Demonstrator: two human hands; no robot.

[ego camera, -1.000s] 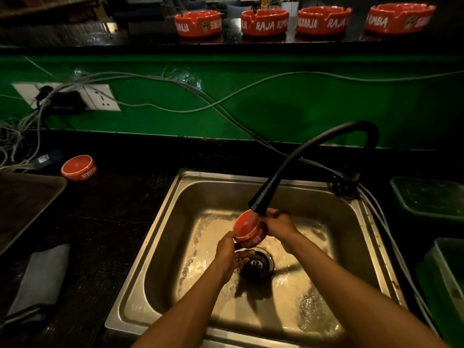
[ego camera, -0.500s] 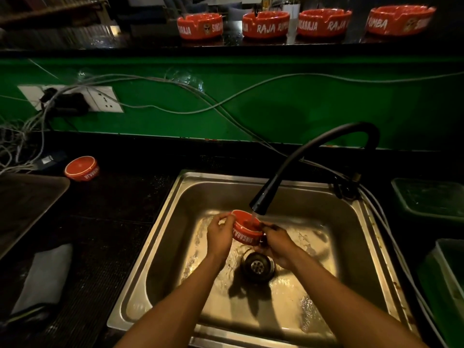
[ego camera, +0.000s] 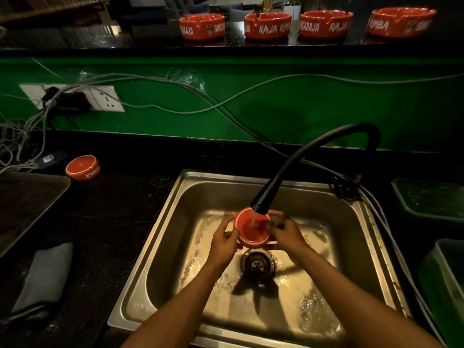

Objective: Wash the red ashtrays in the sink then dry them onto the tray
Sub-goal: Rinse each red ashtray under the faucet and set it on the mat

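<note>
Whereas a second ago the ashtray (ego camera: 253, 228) sat tilted with its underside toward the camera and the left hand (ego camera: 224, 243) hung below it, it now faces bowl-up under the spout, held from both sides. Half a second ago it was still angled; now the round cavity takes the stream straight in.

Left to right:
- Tray (ego camera: 27, 202): dark, flat, rounded corner, on the black counter at far left.
- Cloth (ego camera: 45, 277): grey, folded, soft, lying in front of the tray.
- Second ashtray (ego camera: 82, 167): red, round, glossy, upside down on the counter behind the tray, beside a tangle of grey cables.
- Sink (ego camera: 160, 247): stainless, rectangular, rounded corners, wet and foamy floor, round drain in the middle.
- Left hand: fingers curled on the held ashtray's left rim, thumb on top.
- Held ashtray: red, glossy, thick-walled, white-edged rim, above the drain.
- Right hand (ego camera: 288, 234): fingers curled round its right side.
- Faucet (ego camera: 301, 156): matte black, curved gooseneck, water running.
- Four more red ashtrays (ego camera: 267, 25): white lettering, notched rims, lined along the dark upper ledge above the green wall.
</note>
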